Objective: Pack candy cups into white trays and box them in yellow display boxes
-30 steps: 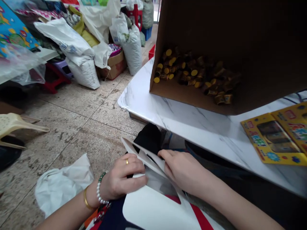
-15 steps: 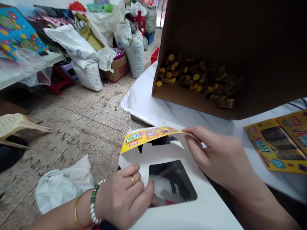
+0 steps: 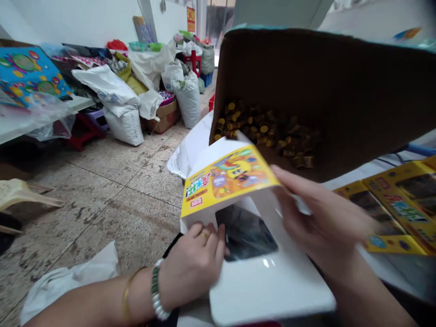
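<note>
Held beside the table (image 3: pixel 185 152), the carton (image 3: pixel 299 277) looks only part-folded: yellow panel (image 3: pixel 235 177) bent over, near flap (image 3: pixel 269 295) left loose. Its long axis slants far left to near right, print facing up. The right hand (image 3: pixel 316 218), blurred, seems to pinch the panel's end; the left hand (image 3: pixel 194 254) curls at the window (image 3: pixel 252 236), its grip hidden.

Left fingers (image 3: pixel 211 241) curled; right fingers (image 3: pixel 293 180) blurred, apparently straighter.

The right fingers (image 3: pixel 301 185) are blurred, the brown box (image 3: pixel 357 100) cropped.
</note>
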`<state>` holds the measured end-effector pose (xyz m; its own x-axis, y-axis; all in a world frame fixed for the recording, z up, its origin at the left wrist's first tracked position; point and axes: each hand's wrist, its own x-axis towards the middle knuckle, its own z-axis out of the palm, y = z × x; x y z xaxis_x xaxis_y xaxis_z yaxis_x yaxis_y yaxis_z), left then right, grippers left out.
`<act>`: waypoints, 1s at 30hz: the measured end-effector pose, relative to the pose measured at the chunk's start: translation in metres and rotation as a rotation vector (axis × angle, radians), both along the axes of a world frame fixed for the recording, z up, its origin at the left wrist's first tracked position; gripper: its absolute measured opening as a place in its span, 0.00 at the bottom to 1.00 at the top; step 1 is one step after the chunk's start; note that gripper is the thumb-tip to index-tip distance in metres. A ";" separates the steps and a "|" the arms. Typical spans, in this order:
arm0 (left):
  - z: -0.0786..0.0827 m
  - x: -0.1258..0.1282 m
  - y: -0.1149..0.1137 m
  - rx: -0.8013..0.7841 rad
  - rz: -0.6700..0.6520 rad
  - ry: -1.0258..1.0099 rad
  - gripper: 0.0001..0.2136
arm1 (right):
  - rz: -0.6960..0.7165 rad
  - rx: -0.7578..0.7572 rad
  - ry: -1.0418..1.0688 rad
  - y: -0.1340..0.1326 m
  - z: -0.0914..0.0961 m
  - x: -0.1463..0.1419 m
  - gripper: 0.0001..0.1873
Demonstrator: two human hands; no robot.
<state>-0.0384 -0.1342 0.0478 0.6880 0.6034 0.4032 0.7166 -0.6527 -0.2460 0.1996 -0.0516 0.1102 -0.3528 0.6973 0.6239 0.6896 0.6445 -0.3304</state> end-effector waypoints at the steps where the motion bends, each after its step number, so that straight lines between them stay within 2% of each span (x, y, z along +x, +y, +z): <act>1: -0.010 0.011 0.007 -0.056 0.044 0.072 0.16 | 0.038 0.010 -0.032 0.016 -0.012 -0.001 0.21; 3: -0.022 0.030 0.016 -0.071 0.051 0.149 0.18 | 0.120 -0.141 -0.107 0.050 -0.033 0.001 0.17; 4: -0.022 0.037 0.018 -0.082 -0.027 0.135 0.18 | 0.130 -0.188 -0.102 0.065 -0.040 0.005 0.17; 5: -0.019 0.041 0.018 -0.113 -0.158 0.098 0.18 | 0.130 -0.231 -0.087 0.079 -0.044 0.011 0.16; 8: 0.010 0.038 0.015 -0.302 -0.624 -0.159 0.16 | 0.146 -0.297 -0.013 0.103 -0.042 0.029 0.15; 9: 0.021 0.031 0.017 -0.365 -0.724 -0.294 0.15 | 0.170 -0.320 0.014 0.107 -0.039 0.033 0.14; 10: 0.030 0.022 0.022 -0.400 -0.758 -0.464 0.14 | 0.206 -0.349 0.041 0.111 -0.035 0.036 0.13; 11: 0.036 0.011 0.031 -0.401 -0.738 -0.611 0.14 | 0.245 -0.378 0.073 0.114 -0.031 0.037 0.13; 12: 0.039 -0.002 0.043 -0.331 -0.664 -0.792 0.14 | 0.281 -0.404 0.103 0.117 -0.027 0.037 0.12; 13: 0.037 -0.014 0.059 -0.222 -0.513 -0.898 0.17 | 0.312 -0.423 0.129 0.121 -0.024 0.036 0.12; 14: 0.031 -0.027 0.077 -0.122 -0.383 -0.880 0.20 | 0.339 -0.434 0.145 0.124 -0.022 0.034 0.11; 16: 0.014 -0.050 0.113 -0.065 -0.212 -0.751 0.23 | 0.368 -0.440 0.150 0.131 -0.017 0.033 0.10; 19: -0.011 -0.069 0.145 -0.102 -0.200 -0.463 0.28 | 0.381 -0.463 0.162 0.139 -0.007 0.035 0.09; 21: -0.018 -0.070 0.150 -0.087 -0.249 -0.389 0.30 | 0.392 -0.480 0.211 0.141 0.002 0.035 0.08; 22: -0.018 -0.068 0.148 -0.073 -0.269 -0.413 0.31 | 0.401 -0.471 0.234 0.141 0.008 0.034 0.07; 24: -0.016 -0.061 0.142 -0.059 -0.261 -0.615 0.36 | 0.409 -0.401 0.242 0.141 0.016 0.030 0.05; 26: -0.013 -0.054 0.134 -0.098 -0.166 -0.895 0.37 | 0.363 -0.284 0.180 0.137 0.017 0.023 0.07; 28: -0.012 -0.052 0.123 -0.133 -0.009 -1.118 0.23 | 0.242 -0.120 0.078 0.128 0.009 0.018 0.11; 30: -0.015 -0.055 0.110 -0.127 0.147 -1.255 0.07 | 0.114 0.054 -0.043 0.111 -0.007 0.016 0.15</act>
